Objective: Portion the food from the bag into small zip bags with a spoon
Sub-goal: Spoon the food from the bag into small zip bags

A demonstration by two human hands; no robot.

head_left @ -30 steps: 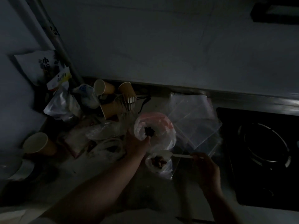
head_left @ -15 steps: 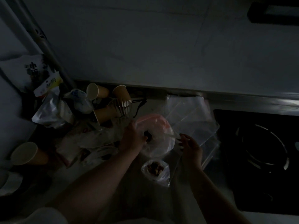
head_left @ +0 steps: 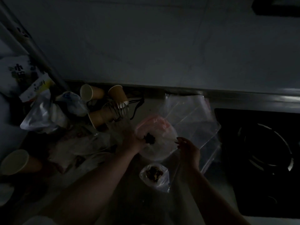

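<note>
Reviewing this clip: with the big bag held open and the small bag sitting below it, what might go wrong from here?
1. The small zip bag stands open and unsupported on the counter, near the right forearm; a nudge may tip out its dark food.
2. The left hand alone grips the big bag; if it slackens, the mouth may collapse on the spoon at the right hand.
3. The scene is very dim, so spills may go unnoticed.

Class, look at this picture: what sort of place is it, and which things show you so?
Probably a dim home kitchen counter: a gas stove burner at the right, paper cups by the wall, and bags of food on the worktop.
</note>
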